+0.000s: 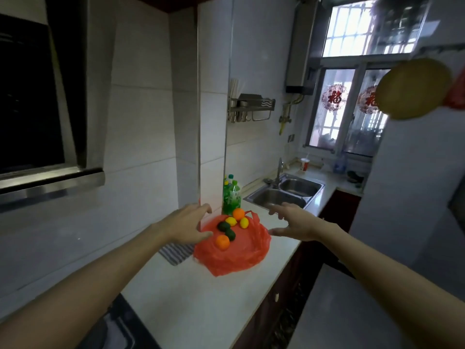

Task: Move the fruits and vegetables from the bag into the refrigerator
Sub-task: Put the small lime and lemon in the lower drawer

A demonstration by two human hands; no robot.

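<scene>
A red plastic bag lies spread open on the white counter. On it rest two oranges, two yellow lemons and two dark green fruits. My left hand hovers open at the bag's left edge, fingers spread. My right hand hovers open just right of the bag. Neither hand touches a fruit. The white refrigerator stands at the right.
Green bottles stand behind the bag against the wall. A striped cloth lies left of the bag. A double steel sink lies beyond. A blurred yellowish round object sits at upper right. A range hood hangs at left.
</scene>
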